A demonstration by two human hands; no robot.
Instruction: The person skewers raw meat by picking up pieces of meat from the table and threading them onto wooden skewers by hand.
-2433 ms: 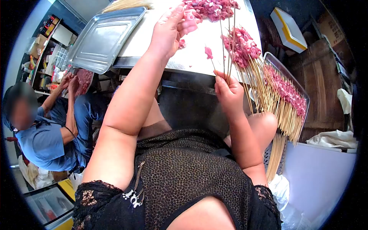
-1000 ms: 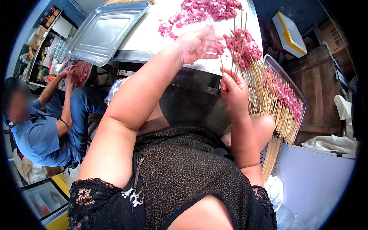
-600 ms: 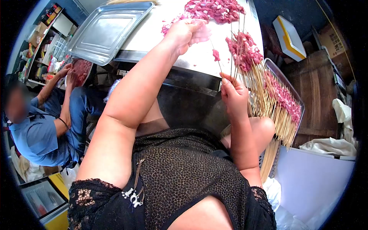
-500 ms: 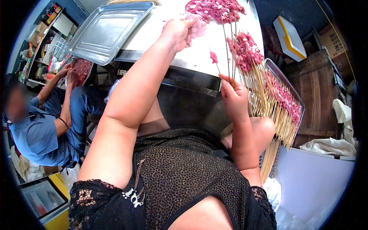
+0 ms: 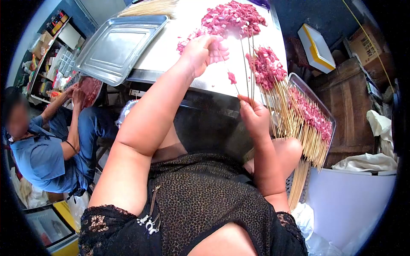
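My left hand (image 5: 208, 52) is over the white tabletop beside the raw meat pile, fingers loosely curved and apart. Glare washes out its fingertips; I make out no meat in them. Below it, my right hand (image 5: 255, 117) is closed around several thin skewers, pinching them near the table's front edge. One skewer leans toward my left hand and carries a small piece of red meat (image 5: 232, 77). The other held skewers (image 5: 247, 72) point up toward the large heap of cut meat (image 5: 232, 18). Just right of them lie loaded meat skewers (image 5: 267, 68), their sticks overhanging the edge.
A metal tray (image 5: 121, 49) lies at the table's left, near loose bamboo skewers (image 5: 149, 7). More loaded skewers fill another tray (image 5: 331, 117) at right. At left, a co-worker in a blue shirt (image 5: 40, 158) handles meat in a container (image 5: 90, 91). A white-and-yellow box (image 5: 315, 49) stands at right.
My left hand has come slightly down and its fingers have loosened. My right hand still grips the skewers, and the piece of meat sits a little lower and farther left. The whole view has shifted slightly.
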